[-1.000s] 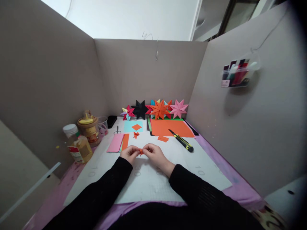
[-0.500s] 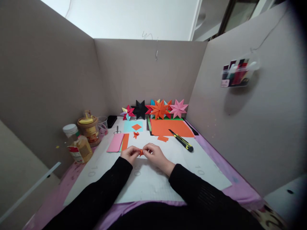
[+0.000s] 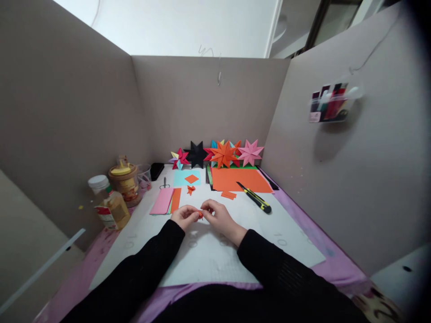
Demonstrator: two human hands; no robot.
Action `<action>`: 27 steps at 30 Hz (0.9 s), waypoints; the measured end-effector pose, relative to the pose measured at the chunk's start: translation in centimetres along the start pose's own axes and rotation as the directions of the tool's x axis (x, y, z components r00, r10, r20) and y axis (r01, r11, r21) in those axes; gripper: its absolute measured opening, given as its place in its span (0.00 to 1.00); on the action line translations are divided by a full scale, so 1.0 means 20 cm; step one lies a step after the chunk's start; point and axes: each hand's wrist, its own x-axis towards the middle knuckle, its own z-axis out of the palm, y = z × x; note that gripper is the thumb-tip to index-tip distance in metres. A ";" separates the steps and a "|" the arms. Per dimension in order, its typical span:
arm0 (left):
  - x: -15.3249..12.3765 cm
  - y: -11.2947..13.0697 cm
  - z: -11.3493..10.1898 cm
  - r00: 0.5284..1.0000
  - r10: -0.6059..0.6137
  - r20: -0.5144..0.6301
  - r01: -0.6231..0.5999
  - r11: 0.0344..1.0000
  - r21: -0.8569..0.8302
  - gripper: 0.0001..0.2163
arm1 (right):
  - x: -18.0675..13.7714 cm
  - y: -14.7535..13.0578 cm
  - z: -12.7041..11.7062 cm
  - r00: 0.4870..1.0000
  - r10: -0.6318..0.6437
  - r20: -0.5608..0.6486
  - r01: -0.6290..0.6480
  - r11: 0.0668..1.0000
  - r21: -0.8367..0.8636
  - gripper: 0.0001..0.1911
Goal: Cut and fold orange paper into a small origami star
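Observation:
A small folded piece of orange paper [image 3: 201, 215] is pinched between the fingertips of both hands, over the middle of the white board [image 3: 208, 264]. My left hand [image 3: 184, 217] is closed on its left side. From the right, my right hand [image 3: 218, 217] grips it with thumb and fingers, hiding most of its shape. Just beyond the hands lies another small folded orange piece [image 3: 191, 190]. Flat orange strips [image 3: 229, 195] rest to the right of it.
A yellow-black utility knife [image 3: 254, 197] lies at the right by orange sheets [image 3: 235, 179]. Pink paper [image 3: 162, 200] and scissors [image 3: 164, 183] are at left, near a bottle [image 3: 114, 208] and jar [image 3: 124, 179]. Folded paper stars [image 3: 224, 154] line the back wall.
The orange piece has turned slightly and moved a little right between my fingers, and less of it shows. My fingertips have shifted around it. Everything else stays put.

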 end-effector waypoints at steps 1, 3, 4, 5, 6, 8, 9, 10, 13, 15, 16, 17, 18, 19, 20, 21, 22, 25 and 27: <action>0.00 -0.01 0.00 1.000 -0.018 0.010 0.018 0.999 -0.034 0.13 | 0.00 0.00 0.00 1.000 -0.006 -0.019 0.006 1.000 0.003 0.04; 0.01 -0.02 0.00 0.999 -0.041 0.013 0.042 0.995 -0.092 0.14 | 0.00 -0.01 0.00 0.998 -0.046 -0.043 0.046 0.999 0.005 0.03; 0.01 -0.03 0.00 0.999 -0.047 0.004 0.047 0.992 -0.118 0.15 | 0.00 -0.01 0.00 0.996 -0.070 -0.050 0.070 0.998 0.001 0.04; 0.02 -0.03 0.00 0.999 -0.051 -0.008 0.050 0.989 -0.141 0.15 | 0.00 -0.02 0.00 0.995 -0.090 -0.053 0.090 0.996 -0.003 0.04; 0.02 -0.03 0.00 0.998 -0.051 -0.024 0.046 0.986 -0.159 0.15 | 0.00 -0.03 0.00 0.993 -0.103 -0.056 0.103 0.995 -0.009 0.05; 0.02 -0.03 0.00 0.998 -0.034 -0.056 0.023 0.984 -0.175 0.14 | 0.00 -0.03 -0.01 0.991 -0.113 -0.068 0.112 0.994 -0.020 0.05; 0.02 -0.03 0.00 0.998 -0.020 -0.067 0.009 0.985 -0.170 0.14 | 0.00 -0.04 -0.01 0.991 -0.113 -0.078 0.111 0.994 -0.022 0.05; 0.02 -0.03 0.00 0.997 -0.002 -0.078 -0.010 0.987 -0.160 0.13 | -0.01 -0.04 -0.01 0.990 -0.111 -0.089 0.109 0.994 -0.022 0.04; 0.02 -0.03 0.00 0.995 0.034 -0.091 -0.046 0.991 -0.129 0.12 | -0.01 -0.04 0.01 0.988 -0.081 -0.132 0.079 0.997 -0.019 0.03; 0.02 -0.04 0.00 0.995 0.038 -0.097 -0.050 0.990 -0.134 0.13 | -0.01 -0.04 0.02 0.986 -0.052 -0.158 0.049 0.999 -0.020 0.03; 0.02 -0.04 0.00 0.994 0.033 -0.100 -0.047 0.989 -0.143 0.13 | -0.01 -0.04 0.02 0.985 -0.042 -0.165 0.039 0.999 -0.023 0.04; 0.02 -0.05 0.00 0.995 0.022 -0.099 -0.037 0.987 -0.155 0.13 | -0.01 -0.04 0.02 0.986 -0.036 -0.165 0.033 0.999 -0.026 0.04; 0.02 -0.05 0.00 0.995 0.011 -0.097 -0.027 0.986 -0.165 0.13 | -0.01 -0.04 0.02 0.987 -0.033 -0.159 0.029 0.999 -0.028 0.05; 0.02 -0.05 0.00 0.996 0.000 -0.092 -0.016 0.985 -0.173 0.14 | -0.01 -0.05 0.02 0.988 -0.031 -0.149 0.027 0.999 -0.027 0.05; 0.01 -0.05 0.01 0.996 -0.009 -0.087 -0.007 0.984 -0.177 0.14 | -0.01 -0.05 0.02 0.990 -0.028 -0.137 0.025 0.999 -0.024 0.05; 0.01 -0.04 0.01 0.996 -0.012 -0.084 -0.003 0.984 -0.176 0.14 | -0.01 -0.06 0.02 0.992 -0.024 -0.127 0.021 1.000 -0.018 0.04; 0.01 -0.04 0.01 0.996 -0.008 -0.084 -0.007 0.986 -0.168 0.14 | -0.01 -0.06 0.02 0.993 -0.016 -0.118 0.015 1.000 -0.011 0.04; 0.01 -0.04 0.02 0.992 0.037 -0.120 -0.051 0.991 -0.122 0.13 | -0.02 -0.07 0.03 0.994 0.020 -0.110 -0.018 1.000 0.016 0.03; 0.01 -0.04 0.02 0.988 0.059 -0.141 -0.072 0.994 -0.083 0.14 | -0.02 -0.07 0.03 0.993 0.036 -0.113 -0.032 0.999 0.036 0.02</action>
